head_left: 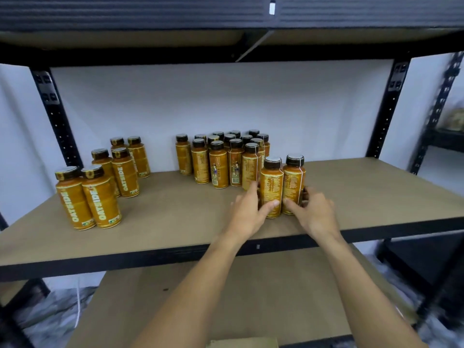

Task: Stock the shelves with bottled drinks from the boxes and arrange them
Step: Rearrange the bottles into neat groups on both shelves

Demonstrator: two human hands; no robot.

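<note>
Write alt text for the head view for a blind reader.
The left hand grips the left bottle and the right hand the right bottle of an amber pair upright on a wooden shelf. A dense cluster stands behind them, a looser group far left.

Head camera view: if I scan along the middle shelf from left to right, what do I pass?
Left post → cluster of six bottles → larger block of bottles → left front bottle, held by the left hand → right front bottle, held by the right hand → right post.
</note>
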